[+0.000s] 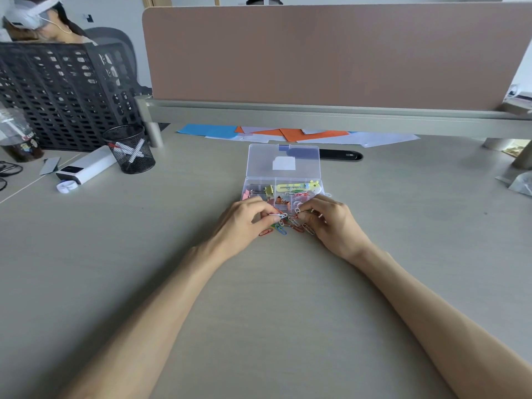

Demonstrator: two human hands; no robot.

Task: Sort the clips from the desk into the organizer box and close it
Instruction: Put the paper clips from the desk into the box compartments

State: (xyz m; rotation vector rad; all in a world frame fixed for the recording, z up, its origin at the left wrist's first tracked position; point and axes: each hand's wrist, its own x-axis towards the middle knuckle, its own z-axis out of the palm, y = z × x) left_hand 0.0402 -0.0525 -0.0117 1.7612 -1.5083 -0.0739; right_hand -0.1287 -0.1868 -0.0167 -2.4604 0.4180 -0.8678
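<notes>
At the centre of the frame the clear organizer box [283, 194] sits on the desk [115, 254] with its lid [284, 161] open and tipped back. Its compartments hold coloured clips and a yellow cutter [298, 186]. Just below the box, a small heap of loose clips [283, 227] lies on the desk between both hands. The left hand [244, 221] pinches a white clip [277, 215] between thumb and forefinger. The right hand [331, 223] is curled, fingertips pinching clips at the heap's right edge. A mesh cup [129, 148] stands at the upper left.
</notes>
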